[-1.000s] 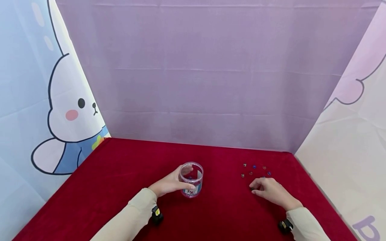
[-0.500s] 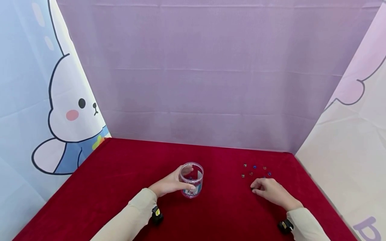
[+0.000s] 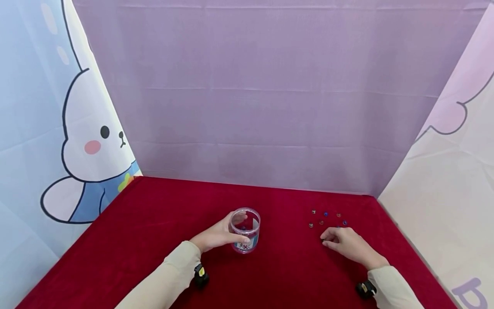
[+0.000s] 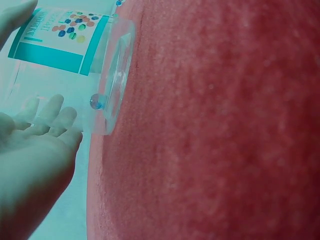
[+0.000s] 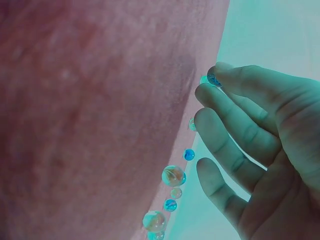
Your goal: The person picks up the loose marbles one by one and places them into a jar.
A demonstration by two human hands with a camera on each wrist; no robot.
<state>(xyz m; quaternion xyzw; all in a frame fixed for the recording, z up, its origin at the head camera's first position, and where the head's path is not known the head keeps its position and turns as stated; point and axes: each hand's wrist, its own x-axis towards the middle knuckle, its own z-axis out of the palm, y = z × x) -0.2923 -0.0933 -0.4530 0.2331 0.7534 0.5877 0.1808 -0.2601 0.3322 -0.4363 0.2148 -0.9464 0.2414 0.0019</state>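
Observation:
My left hand holds a clear plastic jar, thumb on the near side and fingers round the far side. The jar stands upright and lidless on the red cloth. In the left wrist view its label carries a picture of coloured balls, and a glass marble lies at the bottom. Over to the right, my right hand is low over the cloth. Its thumb and index finger pinch a dark blue marble, mostly covered in the head view. The other fingers are loosely bent.
Several loose marbles lie just beyond my right hand, among them a blue marble and a greenish marble. Red cloth covers the table. A purple curtain hangs behind, with printed fabric on both sides.
My right hand has shifted very slightly to the right, its fingertips staying low at the marble. The left hand and the jar have kept their place.

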